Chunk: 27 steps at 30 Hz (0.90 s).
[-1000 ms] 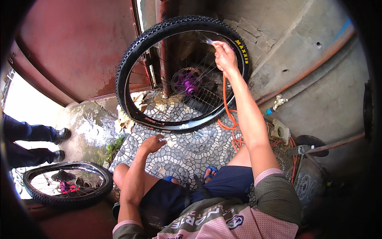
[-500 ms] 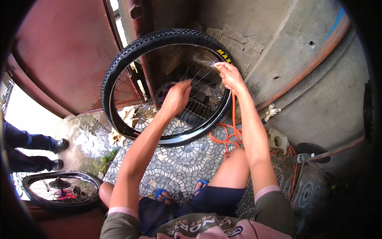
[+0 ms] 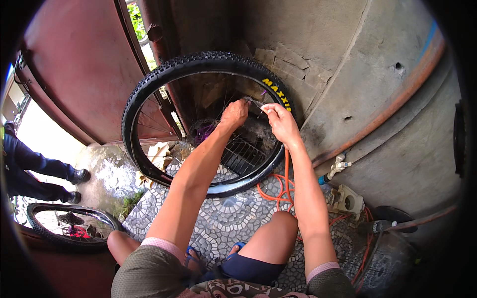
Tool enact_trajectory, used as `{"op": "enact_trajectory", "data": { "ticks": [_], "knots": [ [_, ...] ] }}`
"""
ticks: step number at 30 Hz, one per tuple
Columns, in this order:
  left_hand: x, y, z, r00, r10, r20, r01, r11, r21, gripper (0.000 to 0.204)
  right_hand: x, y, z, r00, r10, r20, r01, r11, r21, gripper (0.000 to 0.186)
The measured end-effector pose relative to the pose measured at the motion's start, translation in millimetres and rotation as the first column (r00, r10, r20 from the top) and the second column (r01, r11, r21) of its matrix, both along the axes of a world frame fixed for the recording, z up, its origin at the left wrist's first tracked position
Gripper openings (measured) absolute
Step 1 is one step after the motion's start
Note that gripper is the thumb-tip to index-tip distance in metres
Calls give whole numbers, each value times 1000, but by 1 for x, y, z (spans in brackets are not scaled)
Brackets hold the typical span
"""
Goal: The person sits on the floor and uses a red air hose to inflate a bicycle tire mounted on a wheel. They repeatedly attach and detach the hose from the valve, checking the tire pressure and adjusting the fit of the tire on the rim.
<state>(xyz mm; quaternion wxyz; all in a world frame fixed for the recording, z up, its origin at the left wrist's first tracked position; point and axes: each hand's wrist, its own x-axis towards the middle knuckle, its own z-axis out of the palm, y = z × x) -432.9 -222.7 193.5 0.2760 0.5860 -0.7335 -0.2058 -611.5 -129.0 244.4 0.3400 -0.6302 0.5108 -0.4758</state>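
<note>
A bicycle wheel with a black knobby tyre stands propped upright before me, with white suds or wet shine along its lower rim. My right hand is closed on the end of an orange hose, inside the wheel's right side. From its fingertips a thin jet of water runs left toward my left hand. That hand is closed among the spokes, fingers curled; what they grip, if anything, is hidden. Left of it sits the purple hub with its brake disc.
Behind the wheel, a metal grate lies by the wall. Hose coils rest on the pebble-mosaic floor. At right are a tap and a pale plastic piece. A second wheel and a person's legs are at left.
My left hand has moved up and right, closer to the water jet. My right hand has come slightly lower and left with the hose. The view has shifted.
</note>
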Motion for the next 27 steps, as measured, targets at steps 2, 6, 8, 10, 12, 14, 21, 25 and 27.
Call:
{"op": "enact_trajectory", "data": {
  "ticks": [2, 6, 8, 10, 12, 14, 21, 25, 27],
  "knots": [
    [-23, 0, 25, 999, -25, -27, 23, 997, -69, 39, -1, 1, 4, 997, -42, -61, 39, 997, -61, 24],
    [-14, -21, 41, 985, -2, -171, -15, 995, -100, 42, 24, -16, 22, 989, -128, 69, 136, 984, -119, 24],
    [-24, -7, 35, 971, -22, -236, -7, 993, -121, 43, -14, -34, 11, 954, -298, -20, 293, 947, -130, 25],
    [-31, 2, 33, 963, -51, -266, 36, 997, -61, 42, -55, -45, -9, 854, -482, -197, 471, 876, -102, 28],
    [-21, 7, 32, 968, -10, -251, 19, 999, 32, 42, -31, -48, -6, 831, -518, -202, 501, 856, -132, 24],
    [-19, 13, 35, 986, 64, -153, -58, 997, 43, 42, 21, -52, 15, 888, -453, -79, 419, 868, -266, 24],
    [-45, 39, 61, 941, -28, -337, -96, 933, -346, 34, -44, -49, -21, 748, -651, -131, 650, 758, -50, 29],
    [-66, 26, 68, 402, 107, -909, 187, 963, 196, 40, -30, -41, 1, 872, -488, -43, 488, 873, -3, 26],
    [-71, 16, 61, 383, 136, -914, -39, 991, 131, 49, -6, -38, 27, 899, -437, -35, 436, 899, -37, 29]
  ]
}}
